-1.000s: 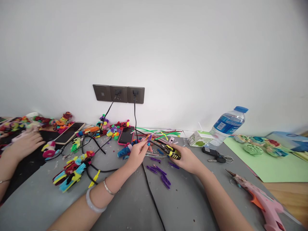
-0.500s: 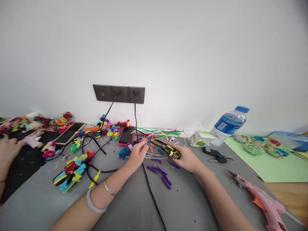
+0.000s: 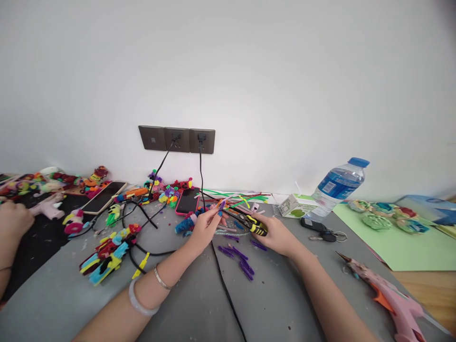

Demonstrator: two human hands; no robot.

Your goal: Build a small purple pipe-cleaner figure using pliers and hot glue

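Observation:
Between the fingertips of my left hand [image 3: 206,223] a short purple pipe cleaner [image 3: 222,205] is pinched. My right hand [image 3: 276,233] is closed around the black and yellow handles of a pair of pliers [image 3: 245,219]. The jaws of the pliers point left, close to the left fingertips; whether they touch the purple piece I cannot tell. Below the hands, several cut purple pipe cleaner pieces [image 3: 244,263] lie on the grey table. Longer green and red pipe cleaners [image 3: 256,195] lie behind the pliers.
A water bottle [image 3: 337,190], a drink carton [image 3: 297,205] and keys [image 3: 327,235] stand or lie to the right. A pink glue gun [image 3: 388,294] lies nearer. Pipe cleaner figures [image 3: 107,254] and black cables [image 3: 223,280] spread leftward. Another person's hand [image 3: 16,221] is at far left.
My two hands, the purple piece and the pliers stay nearly in place. The other person's hand at far left has shifted slightly to the right.

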